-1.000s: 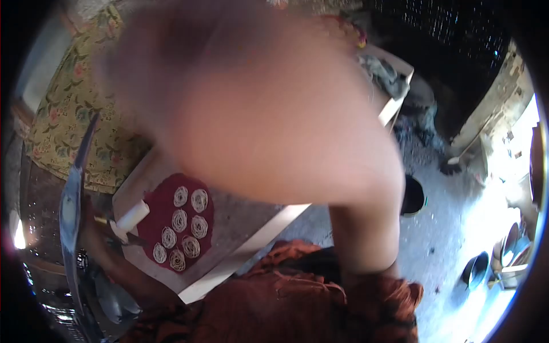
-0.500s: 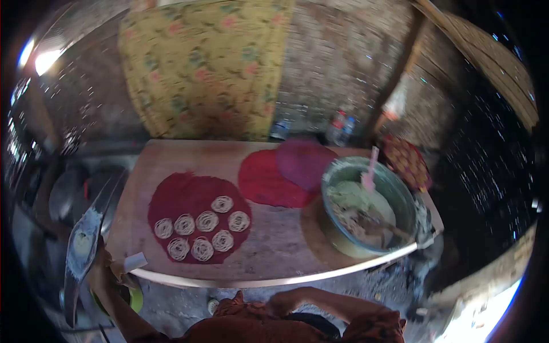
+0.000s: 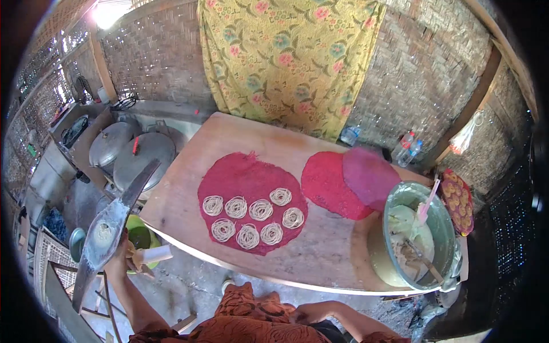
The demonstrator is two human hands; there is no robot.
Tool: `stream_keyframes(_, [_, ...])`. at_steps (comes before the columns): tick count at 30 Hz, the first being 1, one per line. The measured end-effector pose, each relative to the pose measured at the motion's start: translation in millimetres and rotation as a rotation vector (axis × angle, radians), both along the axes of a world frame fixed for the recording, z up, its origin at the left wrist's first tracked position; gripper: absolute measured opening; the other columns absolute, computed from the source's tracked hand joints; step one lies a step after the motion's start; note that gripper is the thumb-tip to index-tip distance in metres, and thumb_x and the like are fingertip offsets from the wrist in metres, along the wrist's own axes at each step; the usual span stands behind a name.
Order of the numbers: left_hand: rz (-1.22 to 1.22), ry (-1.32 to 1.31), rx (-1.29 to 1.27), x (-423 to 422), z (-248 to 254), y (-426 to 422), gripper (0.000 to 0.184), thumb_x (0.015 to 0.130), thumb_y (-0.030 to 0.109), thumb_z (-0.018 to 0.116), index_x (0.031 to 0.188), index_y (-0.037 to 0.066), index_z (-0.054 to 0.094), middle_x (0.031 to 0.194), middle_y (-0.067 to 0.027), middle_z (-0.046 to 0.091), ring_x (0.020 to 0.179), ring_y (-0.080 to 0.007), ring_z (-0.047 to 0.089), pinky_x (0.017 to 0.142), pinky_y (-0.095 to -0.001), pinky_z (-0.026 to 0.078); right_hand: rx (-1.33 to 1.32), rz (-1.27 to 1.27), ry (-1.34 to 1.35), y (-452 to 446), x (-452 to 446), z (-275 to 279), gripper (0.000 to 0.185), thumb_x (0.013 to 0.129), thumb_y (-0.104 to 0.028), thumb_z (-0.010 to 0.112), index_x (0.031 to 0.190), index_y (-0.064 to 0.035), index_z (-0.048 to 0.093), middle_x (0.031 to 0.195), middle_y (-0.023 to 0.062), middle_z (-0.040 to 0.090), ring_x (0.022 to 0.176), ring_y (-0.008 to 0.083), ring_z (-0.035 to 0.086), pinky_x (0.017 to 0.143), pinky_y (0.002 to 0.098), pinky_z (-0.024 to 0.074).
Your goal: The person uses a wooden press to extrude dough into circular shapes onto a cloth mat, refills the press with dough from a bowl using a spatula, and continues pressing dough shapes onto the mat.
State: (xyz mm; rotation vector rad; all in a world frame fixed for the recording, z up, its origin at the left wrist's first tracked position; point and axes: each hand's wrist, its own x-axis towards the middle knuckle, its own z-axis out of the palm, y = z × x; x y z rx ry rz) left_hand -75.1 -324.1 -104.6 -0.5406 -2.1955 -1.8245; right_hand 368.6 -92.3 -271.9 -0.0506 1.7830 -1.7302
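Observation:
My left hand (image 3: 121, 258) is out over the table's left front corner, closed around a long wooden press (image 3: 104, 235). Its middle is smeared white with dough, and a pale cylinder (image 3: 158, 254) sticks out to the right below it. My right hand (image 3: 311, 312) rests against the front of my patterned clothing, its fingers mostly hidden. On the table, a round dark red mat (image 3: 246, 177) bears several coiled nests of pale dough strands (image 3: 261, 210). To the right stands a large green bucket (image 3: 452, 251) with pale dough, a pink spatula (image 3: 424, 212) and a wooden stick (image 3: 423, 258).
Red (image 3: 326, 183) and purple (image 3: 369, 174) mats overlap behind the bucket. A tray of round pieces (image 3: 457, 200) leans at the right, with bottles (image 3: 407, 150) along the wall. Large lidded pots (image 3: 146, 157) stand left of the table (image 3: 177, 200); a green basin (image 3: 140, 231) sits below its edge.
The view has swung left and steadied, so the table shows further right. My left hand still holds the wooden press; my right hand stays at my clothing.

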Motion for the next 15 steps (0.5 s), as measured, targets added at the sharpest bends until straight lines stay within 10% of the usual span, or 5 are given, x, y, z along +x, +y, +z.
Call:
stream_keyframes(6, [-0.164, -0.017, 0.164, -40, -36, -26, 0.038, 0.082, 0.002, 0.068, 0.119, -0.005, 0.059, 0.118, -0.0139, 0.062, 0.11, -0.0244, 0.059, 0.095, -0.0382, 0.046, 0.252, -0.582, -0.164, 23, 23, 46, 0.019, 0.094, -0.024, 0.062, 0.102, -0.007, 0.066, 0.096, 0.005, 0.068, 0.093, 0.0151, 0.062, 0.083, 0.0324, 0.0505])
stream_keyframes(10, [-0.258, -0.058, 0.084, -29, -20, -17, 0.037, 0.082, 0.007, 0.07, 0.115, -0.006, 0.062, 0.117, -0.0163, 0.063, 0.107, -0.0251, 0.061, 0.099, -0.0375, 0.044, 0.48, -0.375, -0.345, 35, 63, 102, 0.03, 0.091, -0.039, 0.062, 0.102, -0.0111, 0.068, 0.098, 0.0099, 0.07, 0.091, 0.026, 0.066, 0.081, 0.0388, 0.0511])
stream_keyframes(15, [-0.29, -0.07, 0.106, -41, -33, -4, 0.033, 0.084, 0.008, 0.069, 0.114, -0.006, 0.062, 0.119, -0.016, 0.062, 0.107, -0.0246, 0.06, 0.099, -0.0376, 0.045, 0.258, -0.011, -0.54, 7, 109, 93, 0.036, 0.094, -0.042, 0.059, 0.101, -0.0085, 0.07, 0.09, 0.0065, 0.072, 0.084, 0.0173, 0.066, 0.077, 0.0333, 0.0512])
